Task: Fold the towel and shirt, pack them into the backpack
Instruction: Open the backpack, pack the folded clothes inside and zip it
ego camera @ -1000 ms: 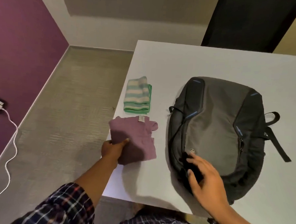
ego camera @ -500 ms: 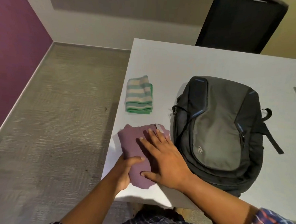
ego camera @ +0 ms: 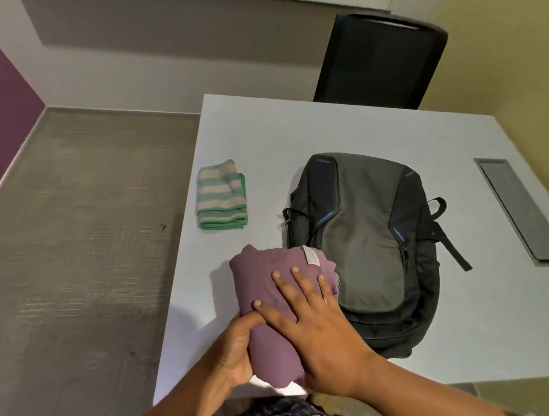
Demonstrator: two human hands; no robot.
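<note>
Both hands meet on the folded purple shirt [ego camera: 263, 280] at the table's [ego camera: 334, 131] near edge. The left hand [ego camera: 234, 349] clamps its near end, thumb on top, the rest hidden under cloth. The right hand [ego camera: 317, 334] lies flat on it, fingers [ego camera: 301, 282] spread. Together they cover the backpack's [ego camera: 366, 244] near-left side. The folded striped towel [ego camera: 221, 200] lies apart, far-left.

Open lane on table [ego camera: 270, 137] between towel [ego camera: 221, 200] and backpack [ego camera: 363, 244]. Near-left, shirt [ego camera: 263, 280] crowds backpack, overlapping it in view. Far strip free, chair [ego camera: 379, 60] behind. Right side free up to flat panel [ego camera: 521, 211].
</note>
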